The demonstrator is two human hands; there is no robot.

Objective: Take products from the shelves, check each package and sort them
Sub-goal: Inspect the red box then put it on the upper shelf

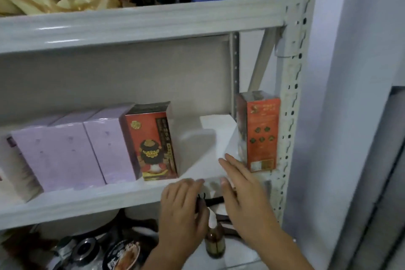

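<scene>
Reaching at the front edge of the middle grey metal shelf (pixel 87 201), both hands low right. Left hand (pixel 183 210) has its grip curled round something small and dark with a black strap or handle (pixel 215 200) sticking out toward the right; blurred, can't tell what it is. Right hand (pixel 242 193) is flat, fingers apart, holding nothing, its fingertips close beside the red-orange upright carton by the right post (pixel 262 133).

That carton stands alone, well apart from the second red carton with a cartoon figure on its face (pixel 152 142), which sits touching the row of pale lilac boxes (pixel 72 151). White paper sheet (pixel 217 136) lies on the shelf between the two red cartons.

Handling guess: thin card cartons, glossy wrap, likely light and stiff-ish but easy to crush at the faces. Tall and narrow, so tippy. Best hold is across the two narrow sides at mid-height, thumb one side, fingers the other. Don't pinch the top flap. Wrap looks slick, so a firm squeeze rather than fingertips only.

Right carton sits tight to the perforated upright (pixel 289 116), so little finger room on that side. I'd slide it left onto open shelf first, then lift.

Brown glass bottle (pixel 214 242) on the shelf below, directly under the hands: fragile, don't drop anything onto it.
</scene>
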